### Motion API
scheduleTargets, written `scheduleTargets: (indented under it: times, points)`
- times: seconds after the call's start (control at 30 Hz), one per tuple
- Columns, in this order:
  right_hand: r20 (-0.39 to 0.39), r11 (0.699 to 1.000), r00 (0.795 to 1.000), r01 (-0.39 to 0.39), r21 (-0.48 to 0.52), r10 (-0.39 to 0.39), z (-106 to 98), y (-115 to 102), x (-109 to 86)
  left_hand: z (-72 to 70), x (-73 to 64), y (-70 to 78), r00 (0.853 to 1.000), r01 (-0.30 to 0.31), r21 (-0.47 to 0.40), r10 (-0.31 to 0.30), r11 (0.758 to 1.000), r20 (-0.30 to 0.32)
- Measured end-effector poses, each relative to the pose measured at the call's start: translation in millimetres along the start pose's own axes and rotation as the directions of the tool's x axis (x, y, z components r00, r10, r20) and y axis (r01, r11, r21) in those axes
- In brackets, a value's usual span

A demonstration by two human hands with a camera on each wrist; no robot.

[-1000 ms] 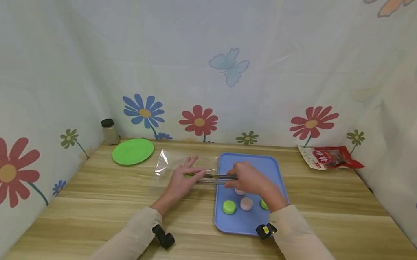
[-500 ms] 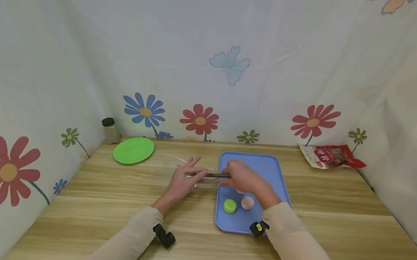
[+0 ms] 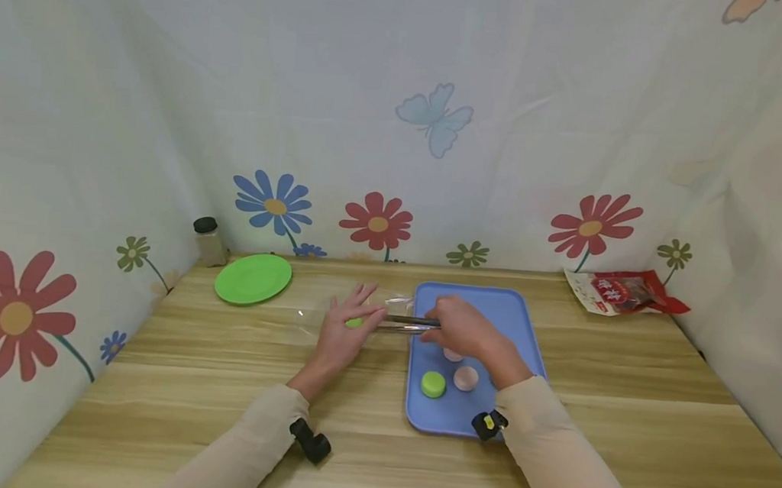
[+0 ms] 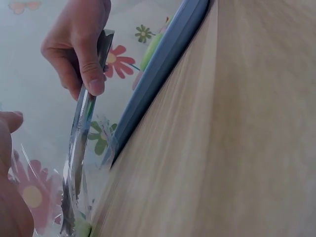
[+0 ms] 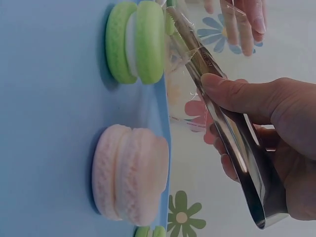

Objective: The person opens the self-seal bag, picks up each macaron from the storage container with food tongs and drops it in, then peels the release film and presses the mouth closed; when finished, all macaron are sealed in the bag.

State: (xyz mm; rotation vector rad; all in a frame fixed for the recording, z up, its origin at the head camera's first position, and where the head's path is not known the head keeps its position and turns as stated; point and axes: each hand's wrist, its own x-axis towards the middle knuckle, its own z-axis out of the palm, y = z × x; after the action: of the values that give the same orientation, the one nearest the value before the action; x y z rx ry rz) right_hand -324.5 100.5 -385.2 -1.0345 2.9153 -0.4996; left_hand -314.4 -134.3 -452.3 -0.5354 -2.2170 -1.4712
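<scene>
My right hand [image 3: 462, 328] grips metal tongs [image 5: 237, 143], with the thumb laid along one arm. The tongs reach left from the blue tray [image 3: 461, 422] into a clear plastic bag [image 3: 312, 322]. At their tips is a green macaron [image 3: 353, 322], partly hidden by my left hand [image 3: 346, 332]. That hand lies at the bag with its fingers spread and mostly straight; plastic overlaps the fingers in the right wrist view. On the tray sit another green macaron [image 5: 145, 42] and a pink one [image 5: 131, 173], with a second pink macaron [image 3: 453, 354] partly under my right hand.
A green plate [image 3: 253, 279] lies at the back left beside a dark-capped jar [image 3: 208, 245]. Near the back right edge rests a red and white snack packet [image 3: 625, 291]. Flowered cloth [image 3: 431, 178] hangs behind the wooden table [image 3: 374, 457].
My right hand went left with the tongs, then slightly back right. The bag's plastic shifted and creased. The tray's right green macaron has become hidden behind my right arm.
</scene>
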Motion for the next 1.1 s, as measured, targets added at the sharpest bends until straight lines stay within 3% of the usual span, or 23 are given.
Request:
scheduleTargets:
  times: [0.23, 0.37, 0.5, 0.73, 0.9, 1.1]
  points:
    - [0.009, 0.997, 0.999, -0.035, 0.072, 0.034, -2.5, -2.1, 0.5, 0.1, 0.3, 0.0, 0.999, 0.04, 0.024, -0.041, 0.999, 0.023]
    - [-0.002, 0.994, 1.0, -0.013, 0.108, 0.013, -1.2, -2.1, 4.1, 0.9, 0.2, -1.2, 0.998, 0.052, 0.001, -0.052, 0.999, 0.041]
    - [-0.015, 0.996, 1.0, 0.029, 0.083, -0.028, 1.2, -5.4, 10.7, 1.6, -1.1, -1.6, 0.999, 0.031, -0.047, -0.029, 0.998, 0.047]
    - [-0.019, 0.996, 0.998, 0.063, 0.066, -0.062, 0.1, -14.8, 23.0, 0.7, -1.2, -1.5, 0.999, 0.024, -0.045, -0.022, 0.999, 0.045]
    - [-0.006, 0.997, 0.997, 0.073, 0.021, -0.073, 2.7, -14.8, 27.0, 1.8, -0.6, -3.4, 0.999, -0.018, -0.06, 0.02, 0.998, 0.028]
    - [-0.001, 0.995, 0.997, 0.075, 0.059, -0.075, 7.0, -10.3, 23.6, 2.6, -1.5, -4.1, 1.0, -0.018, -0.076, 0.019, 0.997, 0.012]
